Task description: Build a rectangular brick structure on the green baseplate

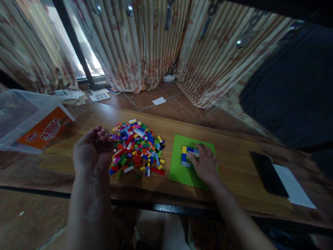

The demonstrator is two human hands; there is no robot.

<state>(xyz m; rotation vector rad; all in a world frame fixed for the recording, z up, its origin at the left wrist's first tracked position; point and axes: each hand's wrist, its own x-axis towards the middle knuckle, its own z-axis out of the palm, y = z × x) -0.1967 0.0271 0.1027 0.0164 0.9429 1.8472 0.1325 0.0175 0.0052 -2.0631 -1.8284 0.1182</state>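
A green studded baseplate [178,170] lies on the wooden board, bearing a small square ring of yellow, blue, white and grey toy bricks [184,157]. My right hand [206,163] reaches over the ring from the right, its thumb and fingers closed about a pale toy brick [193,152] there. Part of the ring is hidden under that hand. My left hand [93,149] is raised at the left edge of a heap of loose, many-coloured toy bricks [140,139]. Its palm is turned up and its fingers are curled; what they hold, if anything, I cannot make out.
A clear plastic box [28,104] with an orange label stands at the left end of the board [234,173]. At right lie a black phone-like slab [267,173] and a white paper [293,185]. Papers [70,95] lie behind the box; striped curtains [145,45] hang beyond.
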